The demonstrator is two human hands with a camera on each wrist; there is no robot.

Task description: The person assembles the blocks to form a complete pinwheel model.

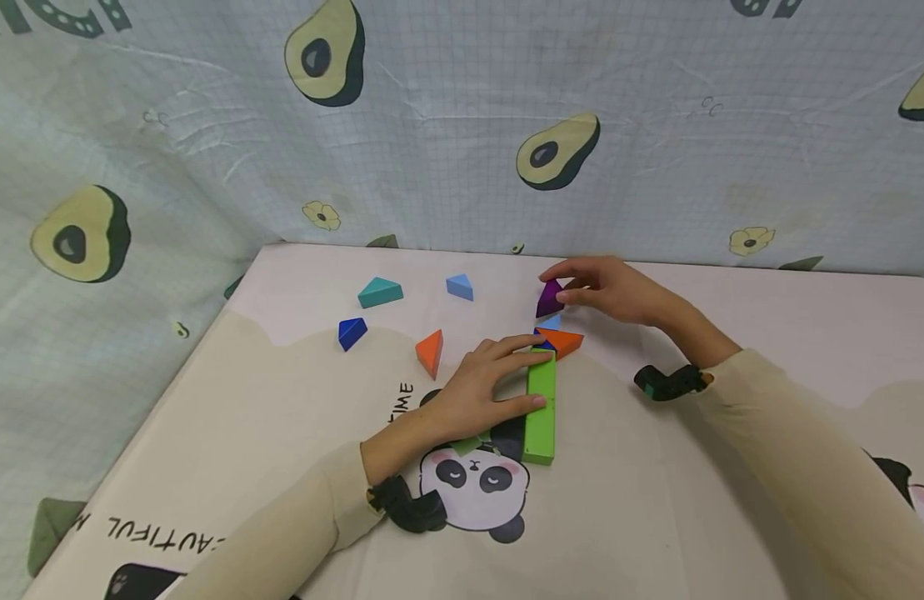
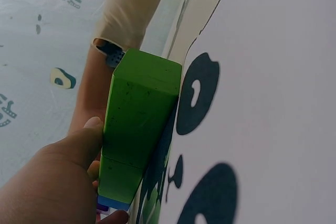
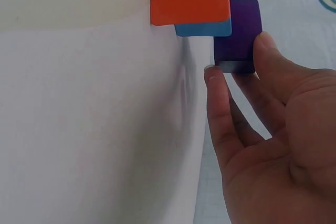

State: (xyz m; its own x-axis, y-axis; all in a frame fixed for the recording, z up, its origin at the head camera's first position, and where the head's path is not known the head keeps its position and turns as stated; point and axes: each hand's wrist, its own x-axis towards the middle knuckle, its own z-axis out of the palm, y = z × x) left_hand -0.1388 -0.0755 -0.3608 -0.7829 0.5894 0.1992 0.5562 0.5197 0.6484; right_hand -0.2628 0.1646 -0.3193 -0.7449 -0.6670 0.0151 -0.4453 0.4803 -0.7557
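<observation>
My right hand (image 1: 607, 287) pinches a purple triangular block (image 1: 549, 300) between thumb and fingers at the far end of a row of blocks. Just nearer lies a light blue block (image 1: 552, 322), then an orange triangular block (image 1: 566, 342) beside a dark blue one (image 1: 544, 344). In the right wrist view the purple block (image 3: 239, 27) stands close beyond the light blue one. My left hand (image 1: 476, 387) rests its extended fingers and thumb against the green blocks (image 1: 540, 425) at the near end. The left wrist view shows the thumb along their side.
Left of the row lie loose triangular blocks: an orange one (image 1: 430, 353), a light blue one (image 1: 460, 287), a teal one (image 1: 381, 292) and a dark blue one (image 1: 352, 332). A patterned cloth (image 1: 432, 167) hangs behind the table's far edge.
</observation>
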